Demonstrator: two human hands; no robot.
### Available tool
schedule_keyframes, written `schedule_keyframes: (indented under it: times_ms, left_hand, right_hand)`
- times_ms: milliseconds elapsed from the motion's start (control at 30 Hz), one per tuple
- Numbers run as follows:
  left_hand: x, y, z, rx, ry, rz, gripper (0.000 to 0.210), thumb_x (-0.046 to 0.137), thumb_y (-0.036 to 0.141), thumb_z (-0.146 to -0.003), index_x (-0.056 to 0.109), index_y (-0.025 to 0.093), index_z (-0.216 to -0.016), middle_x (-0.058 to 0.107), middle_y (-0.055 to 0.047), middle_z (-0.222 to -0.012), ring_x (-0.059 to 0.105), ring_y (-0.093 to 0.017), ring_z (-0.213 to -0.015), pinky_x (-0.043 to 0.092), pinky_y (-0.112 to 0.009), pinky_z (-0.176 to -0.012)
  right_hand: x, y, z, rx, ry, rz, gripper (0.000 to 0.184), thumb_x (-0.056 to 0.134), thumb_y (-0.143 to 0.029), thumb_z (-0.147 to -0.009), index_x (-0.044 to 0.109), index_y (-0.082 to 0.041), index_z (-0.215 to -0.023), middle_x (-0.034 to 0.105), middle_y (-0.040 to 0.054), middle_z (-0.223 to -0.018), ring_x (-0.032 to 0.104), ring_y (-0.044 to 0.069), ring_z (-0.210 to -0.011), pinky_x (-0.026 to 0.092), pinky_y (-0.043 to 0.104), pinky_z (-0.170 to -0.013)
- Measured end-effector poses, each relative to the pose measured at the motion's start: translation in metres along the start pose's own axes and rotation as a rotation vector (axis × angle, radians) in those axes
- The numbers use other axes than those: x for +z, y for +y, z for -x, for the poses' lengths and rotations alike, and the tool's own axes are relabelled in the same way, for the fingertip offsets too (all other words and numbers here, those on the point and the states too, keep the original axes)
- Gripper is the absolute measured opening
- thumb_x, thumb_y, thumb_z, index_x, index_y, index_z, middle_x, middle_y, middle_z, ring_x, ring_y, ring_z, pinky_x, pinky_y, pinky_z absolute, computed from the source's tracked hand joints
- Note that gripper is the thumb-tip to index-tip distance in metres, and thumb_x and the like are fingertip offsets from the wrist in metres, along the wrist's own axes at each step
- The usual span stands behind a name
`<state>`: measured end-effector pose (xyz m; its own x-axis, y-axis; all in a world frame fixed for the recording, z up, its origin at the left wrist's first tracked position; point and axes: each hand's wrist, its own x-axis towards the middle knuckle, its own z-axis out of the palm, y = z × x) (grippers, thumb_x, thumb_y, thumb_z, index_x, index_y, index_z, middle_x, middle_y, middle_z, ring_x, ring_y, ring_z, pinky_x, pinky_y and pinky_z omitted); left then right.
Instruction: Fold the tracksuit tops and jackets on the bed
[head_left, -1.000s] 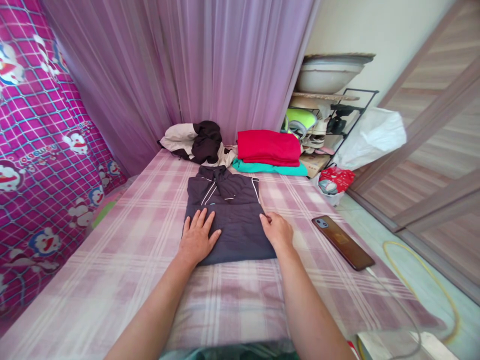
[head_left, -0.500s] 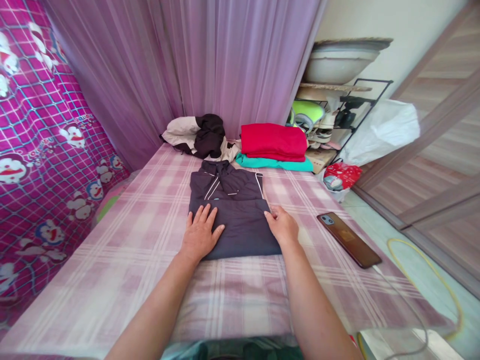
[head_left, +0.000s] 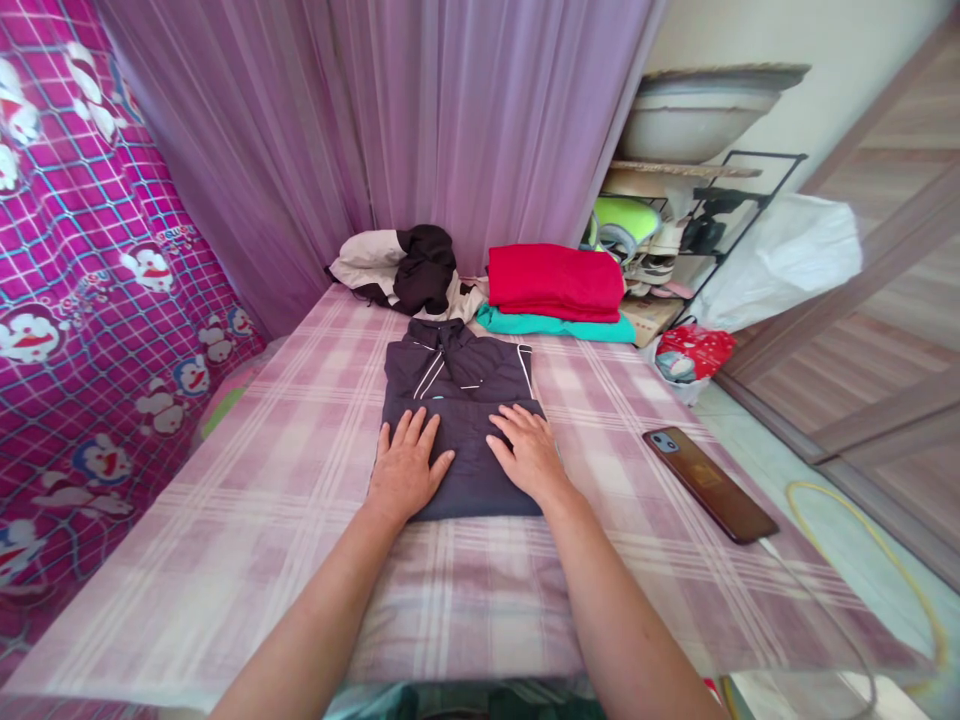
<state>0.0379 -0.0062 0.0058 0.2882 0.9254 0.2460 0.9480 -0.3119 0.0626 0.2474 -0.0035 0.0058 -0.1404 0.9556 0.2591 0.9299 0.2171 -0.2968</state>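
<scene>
A dark polo shirt with white piping [head_left: 465, 365] lies folded on the plaid-covered surface [head_left: 277, 500], its collar at the far end and its lower part turned up over the front. On the left of the turned-up part, my left hand [head_left: 409, 470] rests flat with fingers spread. My right hand [head_left: 527, 452] also lies palm down on the cloth, near its right side, fingers apart. Neither hand grips the fabric.
Behind the shirt lie a crumpled black-and-beige garment [head_left: 405, 270], a folded red cloth [head_left: 555, 280] and a teal one [head_left: 559, 325] beneath it. At right lies a phone [head_left: 709, 485] with a cable. Beyond stands a shoe rack [head_left: 750, 200] with a basin [head_left: 694, 120].
My right hand has let go of the shirt's right edge and moved left onto the folded part, its fingers now spread. My left hand stays on the left side.
</scene>
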Motion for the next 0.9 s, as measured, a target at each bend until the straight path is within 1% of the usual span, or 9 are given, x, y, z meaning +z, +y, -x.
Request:
schedule_keyframes:
  times_ms: [100,200,367,467,567,633,700,800,900]
  left_hand:
    - [0.002,-0.003,0.0,0.008,0.016,0.015,0.058,0.04,0.05,-0.095,0.044,0.024,-0.147,0.041,-0.01,-0.154,0.034,-0.031,-0.143,0.027,-0.056,-0.116]
    - [0.005,-0.009,-0.003,-0.011,0.018,0.056,0.057,0.042,0.05,-0.095,0.045,0.024,-0.146,0.037,-0.011,-0.156,0.033,-0.03,-0.144,0.029,-0.054,-0.116]
    - [0.005,-0.019,-0.008,-0.065,-0.06,0.166,0.051,0.039,0.046,-0.097,0.047,0.026,-0.144,0.037,-0.01,-0.157,0.034,-0.028,-0.144,0.033,-0.052,-0.114]
    - [-0.003,-0.009,-0.008,-0.07,-0.004,0.124,0.051,0.042,0.043,-0.096,0.05,0.022,-0.142,0.037,-0.013,-0.156,0.034,-0.031,-0.143,0.032,-0.053,-0.114]
    - [-0.012,0.012,-0.007,-0.004,0.065,0.049,0.05,0.042,0.041,-0.096,0.053,0.02,-0.14,0.039,-0.014,-0.155,0.033,-0.033,-0.144,0.028,-0.056,-0.116]
    - [-0.015,0.027,-0.006,0.058,0.059,0.042,0.049,0.04,0.042,-0.096,0.054,0.022,-0.139,0.041,-0.011,-0.154,0.034,-0.031,-0.143,0.026,-0.056,-0.117]
    - [-0.014,0.036,-0.005,0.079,0.021,0.049,0.049,0.038,0.045,-0.097,0.054,0.025,-0.139,0.043,-0.008,-0.153,0.035,-0.029,-0.143,0.025,-0.056,-0.117]
    - [-0.007,0.038,-0.004,0.067,-0.022,0.053,0.052,0.036,0.05,-0.097,0.052,0.027,-0.14,0.041,-0.007,-0.154,0.034,-0.029,-0.143,0.025,-0.057,-0.117]
    - [-0.001,0.035,-0.002,0.076,-0.016,0.046,0.054,0.034,0.051,-0.097,0.049,0.027,-0.143,0.039,-0.007,-0.156,0.032,-0.029,-0.144,0.023,-0.057,-0.117]
  right_hand:
    - [0.002,0.005,-0.001,0.01,0.02,-0.021,0.038,0.048,-0.035,-0.095,0.063,-0.025,-0.128,0.057,0.007,-0.141,0.043,0.025,-0.136,0.03,0.048,-0.112]
    - [0.005,0.01,-0.001,0.004,0.044,-0.057,0.038,0.049,-0.036,-0.094,0.064,-0.026,-0.127,0.056,0.0063,-0.141,0.044,0.025,-0.135,0.031,0.047,-0.112]
    - [0.009,0.017,-0.002,-0.004,0.073,-0.116,0.036,0.051,-0.033,-0.093,0.065,-0.026,-0.125,0.057,0.0056,-0.14,0.046,0.022,-0.134,0.034,0.043,-0.11]
    - [0.01,0.016,-0.002,-0.01,0.08,-0.092,0.035,0.051,-0.032,-0.093,0.066,-0.025,-0.124,0.058,0.0063,-0.139,0.046,0.023,-0.133,0.033,0.044,-0.111]
    - [0.01,0.012,-0.002,-0.019,0.088,-0.05,0.035,0.049,-0.031,-0.094,0.067,-0.023,-0.123,0.059,0.0083,-0.138,0.046,0.024,-0.133,0.032,0.046,-0.11]
    - [0.009,0.01,-0.002,-0.029,0.094,-0.031,0.035,0.047,-0.031,-0.094,0.067,-0.023,-0.123,0.059,0.0085,-0.139,0.046,0.024,-0.132,0.032,0.046,-0.11]
    - [0.009,0.009,-0.002,-0.034,0.096,-0.018,0.035,0.046,-0.032,-0.095,0.066,-0.024,-0.123,0.059,0.0079,-0.138,0.046,0.024,-0.132,0.033,0.045,-0.11]
    - [0.01,0.009,-0.001,-0.032,0.097,-0.01,0.036,0.046,-0.032,-0.095,0.066,-0.023,-0.123,0.059,0.0081,-0.138,0.046,0.024,-0.132,0.033,0.044,-0.109]
    - [0.011,0.01,-0.001,-0.03,0.102,-0.019,0.035,0.046,-0.032,-0.095,0.066,-0.023,-0.123,0.059,0.008,-0.138,0.046,0.024,-0.132,0.032,0.044,-0.11]
